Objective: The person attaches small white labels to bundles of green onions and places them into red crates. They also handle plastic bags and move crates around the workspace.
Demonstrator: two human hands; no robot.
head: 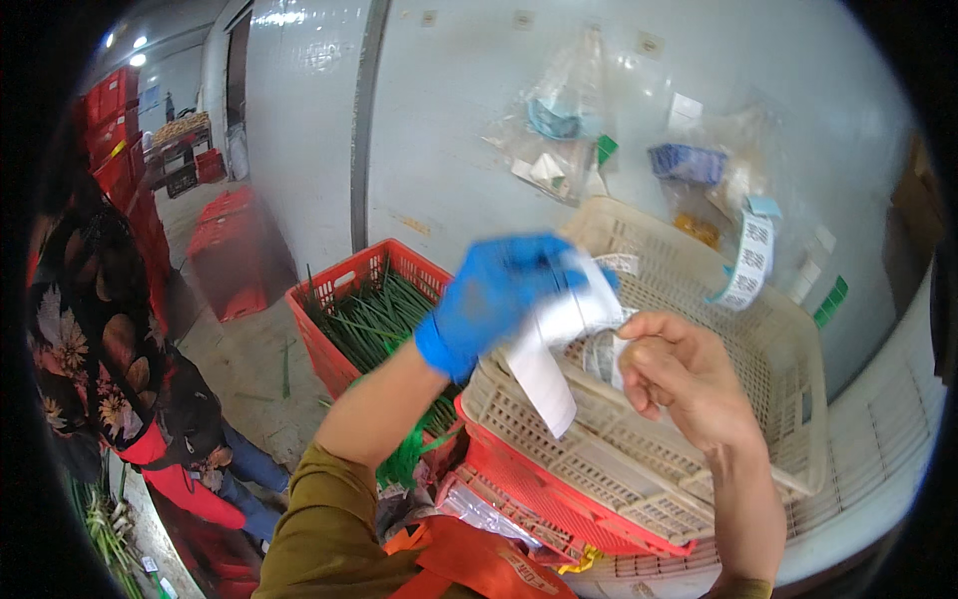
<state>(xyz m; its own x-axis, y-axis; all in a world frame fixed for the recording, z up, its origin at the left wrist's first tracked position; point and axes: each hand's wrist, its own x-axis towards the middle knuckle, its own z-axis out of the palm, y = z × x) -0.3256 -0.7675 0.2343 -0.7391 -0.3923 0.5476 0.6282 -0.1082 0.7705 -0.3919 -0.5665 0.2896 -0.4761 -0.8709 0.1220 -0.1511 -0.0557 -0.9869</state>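
My left hand [498, 296], in a blue glove, holds a white paper label strip [545, 382] whose loose end hangs down. Motion blurs this hand. My right hand [685, 382] is bare; its thumb and forefinger pinch the edge of a curled printed part of the labels [601, 358]. Both hands are above a beige plastic basket [778, 352] with perforated walls. More printed labels [617, 263] show inside this basket, behind the gloved fingers. Its near wall stands over a red plastic crate [509, 457].
Left of the basket, a red crate [329, 359] holds green scallion-like stalks [374, 314]. A person in a floral top [112, 337] stands at left, beside a table edge [161, 524] with bunched stalks. Plastic bags [569, 112] and a label strip [748, 258] hang on the wall.
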